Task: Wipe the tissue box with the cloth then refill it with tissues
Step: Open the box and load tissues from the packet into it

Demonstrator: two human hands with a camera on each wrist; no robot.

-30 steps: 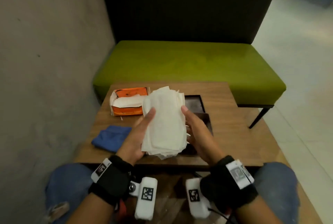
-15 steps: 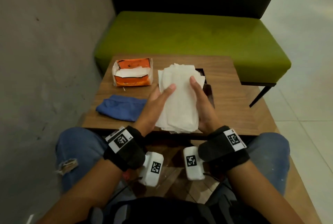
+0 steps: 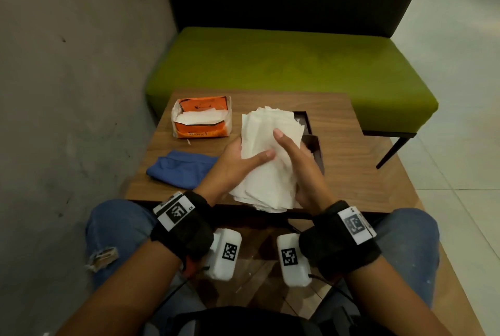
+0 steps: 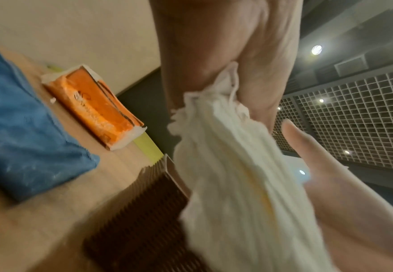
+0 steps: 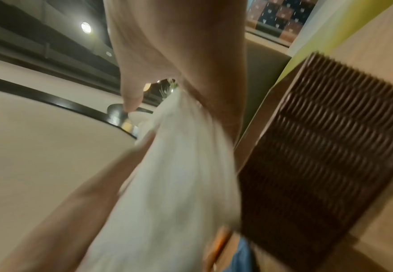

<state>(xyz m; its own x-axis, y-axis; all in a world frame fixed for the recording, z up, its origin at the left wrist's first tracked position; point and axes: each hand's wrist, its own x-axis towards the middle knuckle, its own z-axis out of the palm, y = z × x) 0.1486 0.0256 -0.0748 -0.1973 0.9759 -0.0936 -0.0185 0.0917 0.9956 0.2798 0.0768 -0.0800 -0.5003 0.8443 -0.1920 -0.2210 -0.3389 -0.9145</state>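
Both hands hold one thick stack of white tissues (image 3: 266, 162) up over the near edge of the wooden table (image 3: 351, 162). Left hand (image 3: 235, 165) grips the stack from its left side w/ the thumb lying across the front sheet & the other fingers behind. Right hand (image 3: 297, 162) takes it from the right, thumb laid on the front near the top, fingers wrapped round the back. So each hand is clamped on the tissues, not loose. The stack is tilted, top end leaning away from the person, bottom corners fanned out & a bit ragged.

Tissue box (image 3: 313, 146) is the dark brown ribbed one (mostly hidden behind the stack in the head view) sitting on the table just beyond & to the right of the hands; the wrist views show its ridged side close under the tissues. Can't tell from any view whether the stack touches it.

Blue cloth (image 3: 184, 169) lies crumpled on the table to the left of the left hand, apart from it. Behind the cloth sits an orange tissue pack (image 3: 203, 120), torn open on top w/ white sheets showing. Past the table is a green bench (image 3: 284, 65) against a dark panel; grey wall on the left.
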